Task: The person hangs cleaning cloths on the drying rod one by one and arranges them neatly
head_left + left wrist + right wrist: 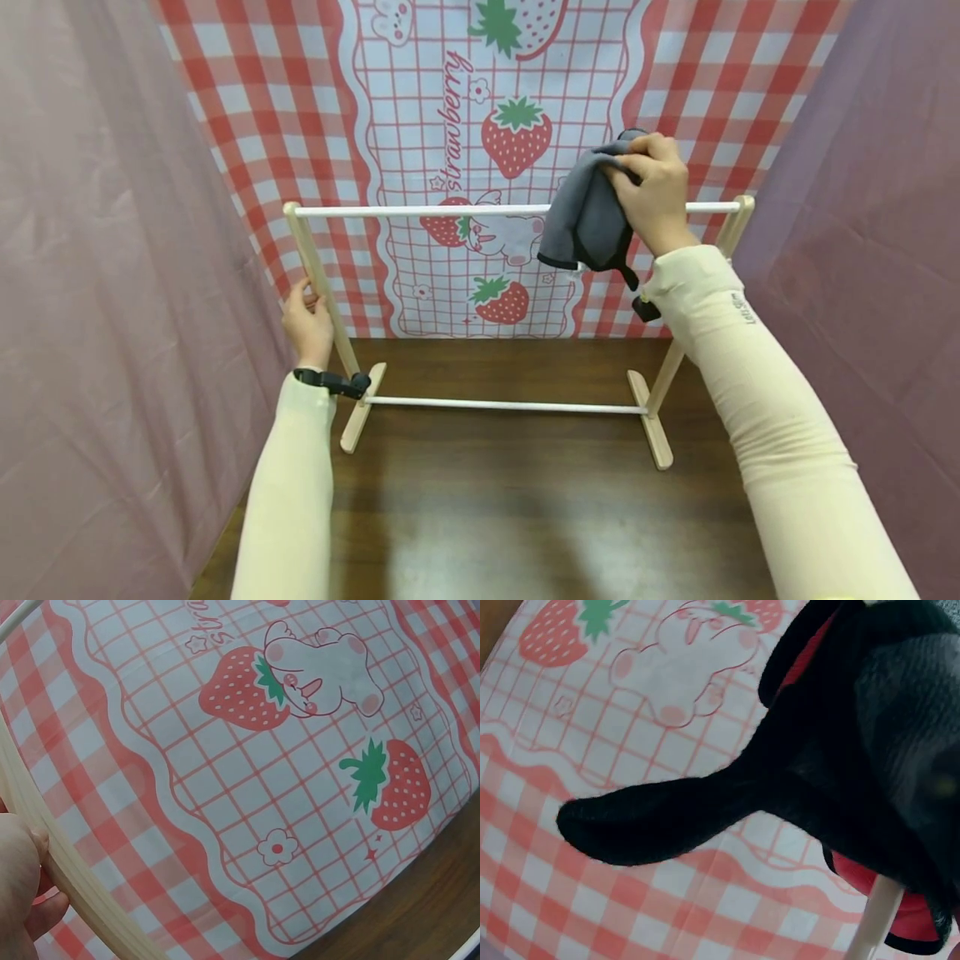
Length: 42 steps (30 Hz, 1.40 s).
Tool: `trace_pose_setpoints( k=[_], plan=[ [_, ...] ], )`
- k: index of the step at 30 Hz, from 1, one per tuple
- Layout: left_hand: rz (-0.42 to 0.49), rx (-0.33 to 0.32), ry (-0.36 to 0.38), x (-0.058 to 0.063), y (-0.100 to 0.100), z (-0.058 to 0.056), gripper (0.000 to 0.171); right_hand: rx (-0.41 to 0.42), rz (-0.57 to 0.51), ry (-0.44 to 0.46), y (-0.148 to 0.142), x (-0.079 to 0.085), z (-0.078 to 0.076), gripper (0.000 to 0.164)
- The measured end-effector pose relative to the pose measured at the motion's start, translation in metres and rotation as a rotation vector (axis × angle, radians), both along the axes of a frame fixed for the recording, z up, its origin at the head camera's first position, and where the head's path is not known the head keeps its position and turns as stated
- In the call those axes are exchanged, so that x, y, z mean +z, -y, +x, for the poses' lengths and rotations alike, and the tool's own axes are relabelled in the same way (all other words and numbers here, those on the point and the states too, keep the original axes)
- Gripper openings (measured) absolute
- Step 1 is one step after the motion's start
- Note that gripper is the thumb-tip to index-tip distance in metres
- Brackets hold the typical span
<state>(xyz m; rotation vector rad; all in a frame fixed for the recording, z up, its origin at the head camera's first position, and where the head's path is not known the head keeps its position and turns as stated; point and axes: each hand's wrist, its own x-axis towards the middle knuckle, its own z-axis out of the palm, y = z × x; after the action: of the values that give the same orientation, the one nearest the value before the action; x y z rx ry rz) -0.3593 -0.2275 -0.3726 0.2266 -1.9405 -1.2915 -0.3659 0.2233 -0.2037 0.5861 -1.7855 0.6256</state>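
Observation:
In the head view my right hand (654, 187) pinches a grey fabric piece with black edging (592, 212) by its upper part. The piece hangs in front of the white top bar (450, 211) of a wooden rack. In the right wrist view a black strap tab (645, 821) sticks out from the piece and red lining (855, 871) shows; its exact kind is unclear. My left hand (307, 325) holds the rack's left wooden post (321, 275) partway up. In the left wrist view its thumb lies against the post (75, 892), with a finger curled behind.
Behind the rack hangs a red-and-white checked strawberry cloth (420, 108). Pinkish curtains stand at the left (112, 275) and right (862, 208). The rack's lower white bar (502, 406) and wooden feet (651, 421) sit on the brown wood-look surface (495, 500).

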Motion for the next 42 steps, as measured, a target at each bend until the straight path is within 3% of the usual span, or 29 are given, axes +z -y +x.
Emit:
trace_pose_setpoints(
  k=[10, 17, 21, 23, 26, 30, 33, 37, 42],
  plan=[
    [0.011, 0.049, -0.083, -0.002, -0.002, 0.000, 0.035, -0.115, 0.137, 0.264, -0.011, -0.008, 0.004, 0.025],
    [0.089, 0.090, -0.147, -0.002, -0.020, -0.003, 0.050, -0.102, 0.218, 0.208, -0.015, -0.016, 0.006, 0.029],
    [0.127, 0.071, -0.212, 0.004, -0.041, -0.001, 0.062, -0.099, 0.229, 0.216, -0.017, -0.018, 0.007, 0.029],
    [0.125, 0.040, -0.211, 0.008, -0.054, 0.002, 0.064, -0.096, 0.222, 0.234, -0.017, -0.019, 0.008, 0.029],
    [0.116, -0.062, -0.216, 0.015, -0.077, 0.006, 0.058, -0.086, 0.208, 0.257, -0.018, -0.020, 0.009, 0.029],
    [0.111, -0.299, -0.185, 0.025, -0.117, 0.012, 0.032, -0.083, 0.192, 0.279, -0.019, -0.021, 0.010, 0.030],
    [0.083, -0.498, -0.096, 0.032, -0.149, 0.021, 0.020, -0.090, 0.187, 0.292, -0.020, -0.022, 0.010, 0.031],
    [0.101, -0.726, 0.028, 0.037, -0.189, 0.030, 0.022, -0.096, 0.190, 0.294, -0.022, -0.022, 0.009, 0.031],
    [0.257, -0.888, 0.195, 0.039, -0.230, 0.035, 0.031, -0.092, 0.195, 0.286, -0.025, -0.021, 0.008, 0.031]
  ],
)
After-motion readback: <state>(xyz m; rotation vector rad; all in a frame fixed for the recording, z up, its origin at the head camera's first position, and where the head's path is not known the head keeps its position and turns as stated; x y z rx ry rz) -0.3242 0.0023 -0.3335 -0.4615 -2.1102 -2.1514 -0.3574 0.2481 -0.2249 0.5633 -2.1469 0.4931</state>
